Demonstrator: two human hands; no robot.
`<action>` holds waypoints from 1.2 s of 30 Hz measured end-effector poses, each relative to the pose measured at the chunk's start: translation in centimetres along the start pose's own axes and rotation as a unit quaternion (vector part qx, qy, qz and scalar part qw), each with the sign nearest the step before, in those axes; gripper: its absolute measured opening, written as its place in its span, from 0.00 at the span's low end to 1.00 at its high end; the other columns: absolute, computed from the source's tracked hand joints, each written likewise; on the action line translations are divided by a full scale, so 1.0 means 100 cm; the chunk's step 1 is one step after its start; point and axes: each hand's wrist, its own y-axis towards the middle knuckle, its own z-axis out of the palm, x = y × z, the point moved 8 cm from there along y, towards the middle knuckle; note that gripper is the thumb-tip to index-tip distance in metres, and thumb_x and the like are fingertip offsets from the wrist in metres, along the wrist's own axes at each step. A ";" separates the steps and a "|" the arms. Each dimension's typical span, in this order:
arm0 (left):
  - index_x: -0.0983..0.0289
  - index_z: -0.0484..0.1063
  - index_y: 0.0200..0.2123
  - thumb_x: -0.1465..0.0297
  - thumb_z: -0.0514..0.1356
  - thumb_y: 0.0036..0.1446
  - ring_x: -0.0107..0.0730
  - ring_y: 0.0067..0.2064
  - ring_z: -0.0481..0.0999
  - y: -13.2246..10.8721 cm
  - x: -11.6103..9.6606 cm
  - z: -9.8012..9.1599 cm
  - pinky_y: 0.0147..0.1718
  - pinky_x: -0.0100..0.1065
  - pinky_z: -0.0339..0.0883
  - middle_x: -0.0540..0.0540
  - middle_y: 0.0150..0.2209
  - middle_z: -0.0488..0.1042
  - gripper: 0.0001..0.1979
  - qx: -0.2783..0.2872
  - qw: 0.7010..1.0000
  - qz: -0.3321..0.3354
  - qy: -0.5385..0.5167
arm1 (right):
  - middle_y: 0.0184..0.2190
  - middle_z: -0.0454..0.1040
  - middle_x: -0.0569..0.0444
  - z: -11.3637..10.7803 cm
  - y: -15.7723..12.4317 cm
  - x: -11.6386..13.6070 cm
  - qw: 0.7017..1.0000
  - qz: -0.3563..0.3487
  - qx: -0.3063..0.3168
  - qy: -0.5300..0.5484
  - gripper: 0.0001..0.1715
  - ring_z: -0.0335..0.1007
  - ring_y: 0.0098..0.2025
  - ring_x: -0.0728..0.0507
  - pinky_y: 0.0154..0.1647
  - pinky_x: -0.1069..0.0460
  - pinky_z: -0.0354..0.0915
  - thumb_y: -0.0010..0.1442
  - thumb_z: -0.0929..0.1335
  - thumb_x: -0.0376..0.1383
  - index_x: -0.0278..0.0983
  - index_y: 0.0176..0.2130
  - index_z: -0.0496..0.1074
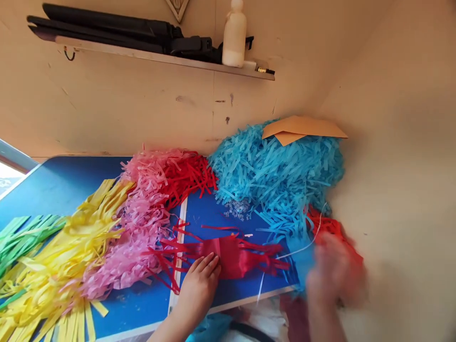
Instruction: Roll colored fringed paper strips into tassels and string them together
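Note:
My left hand (pixel 199 282) lies flat with fingers stretched out on a red fringed paper piece (pixel 231 254) that rests on the blue table (pixel 142 304). My right hand (pixel 333 275) is blurred by motion at the table's right edge, near a thin white string (pixel 302 247) and a heap of red paper (pixel 335 228). Its fingers cannot be made out.
Heaps of cut paper strips cover the table: blue (pixel 278 171), red (pixel 185 175), pink (pixel 142 223), yellow (pixel 71 256), green (pixel 24 232). Brown card pieces (pixel 302 128) top the blue heap. A shelf (pixel 160 57) holds a white bottle (pixel 234 33) and black items. Walls close in behind and right.

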 end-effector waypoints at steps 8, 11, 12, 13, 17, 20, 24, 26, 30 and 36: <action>0.57 0.80 0.44 0.75 0.54 0.62 0.45 0.54 0.77 0.001 0.004 -0.009 0.53 0.49 0.70 0.56 0.50 0.80 0.15 0.002 0.998 -0.036 -0.048 | 0.63 0.64 0.42 0.169 -0.078 0.001 0.809 -0.132 0.474 -0.322 0.29 0.51 0.68 0.30 0.68 0.26 0.37 0.69 0.61 0.45 0.35 0.63 0.64; 0.58 0.79 0.46 0.73 0.53 0.63 0.43 0.52 0.79 0.004 0.010 -0.014 0.48 0.44 0.74 0.56 0.47 0.81 0.15 -0.001 0.995 -0.052 -0.083 | 0.58 0.70 0.37 0.113 -0.031 0.003 0.899 -0.113 0.255 -0.339 0.25 0.58 0.64 0.27 0.63 0.26 0.49 0.68 0.61 0.45 0.33 0.56 0.71; 0.58 0.79 0.46 0.73 0.52 0.64 0.42 0.51 0.80 0.007 0.014 -0.015 0.47 0.42 0.75 0.56 0.46 0.82 0.16 0.000 0.993 -0.065 -0.096 | 0.55 0.73 0.38 0.100 -0.032 0.011 0.919 -0.126 0.240 -0.287 0.23 0.63 0.61 0.30 0.61 0.29 0.56 0.68 0.61 0.44 0.35 0.53 0.73; 0.58 0.78 0.47 0.73 0.52 0.65 0.41 0.49 0.81 0.010 0.017 -0.017 0.46 0.40 0.76 0.56 0.45 0.82 0.16 0.002 0.991 -0.080 -0.108 | 0.51 0.75 0.42 0.095 -0.041 0.021 0.925 -0.141 0.276 -0.220 0.20 0.68 0.57 0.34 0.59 0.34 0.63 0.68 0.61 0.43 0.38 0.51 0.74; 0.59 0.79 0.44 0.71 0.50 0.66 0.38 0.40 0.83 0.022 0.030 -0.025 0.39 0.36 0.77 0.57 0.40 0.83 0.16 0.018 0.983 -0.134 -0.124 | 0.54 0.75 0.46 0.120 -0.133 0.044 0.812 -0.158 0.554 -0.096 0.20 0.69 0.58 0.39 0.61 0.42 0.65 0.66 0.64 0.39 0.40 0.55 0.72; 0.60 0.78 0.42 0.70 0.49 0.66 0.39 0.38 0.83 0.031 0.032 -0.032 0.38 0.36 0.77 0.57 0.38 0.83 0.17 0.024 0.985 -0.125 -0.116 | 0.64 0.61 0.35 0.147 -0.176 0.034 0.777 -0.143 0.581 -0.196 0.38 0.53 0.68 0.30 0.69 0.34 0.49 0.62 0.69 0.43 0.29 0.65 0.61; 0.60 0.78 0.44 0.68 0.50 0.67 0.40 0.40 0.83 0.043 0.033 -0.042 0.42 0.38 0.76 0.57 0.40 0.83 0.16 0.040 0.989 -0.101 -0.104 | 0.66 0.58 0.37 0.178 -0.222 0.043 0.697 -0.190 0.679 -0.134 0.45 0.51 0.69 0.30 0.70 0.35 0.46 0.58 0.72 0.48 0.34 0.67 0.57; 0.59 0.78 0.45 0.69 0.50 0.67 0.40 0.41 0.83 0.046 0.032 -0.042 0.43 0.38 0.76 0.56 0.42 0.83 0.16 0.074 0.987 -0.086 -0.110 | 0.63 0.66 0.43 0.180 -0.243 0.058 0.613 -0.212 0.761 -0.034 0.40 0.65 0.62 0.34 0.65 0.42 0.58 0.60 0.71 0.48 0.39 0.65 0.59; 0.59 0.78 0.46 0.71 0.51 0.66 0.41 0.46 0.82 0.042 0.028 -0.039 0.45 0.40 0.76 0.56 0.46 0.82 0.16 0.132 0.982 -0.054 -0.121 | 0.49 0.79 0.58 0.168 -0.227 0.075 0.586 -0.149 0.791 0.096 0.19 0.77 0.48 0.47 0.49 0.57 0.69 0.67 0.66 0.44 0.46 0.56 0.70; 0.58 0.79 0.44 0.73 0.58 0.61 0.45 0.50 0.79 0.018 0.022 -0.019 0.53 0.48 0.70 0.56 0.47 0.82 0.12 0.128 0.984 -0.052 -0.111 | 0.57 0.72 0.45 0.163 -0.137 0.042 0.773 -0.244 0.573 -0.120 0.34 0.65 0.59 0.36 0.66 0.37 0.52 0.58 0.72 0.35 0.38 0.61 0.64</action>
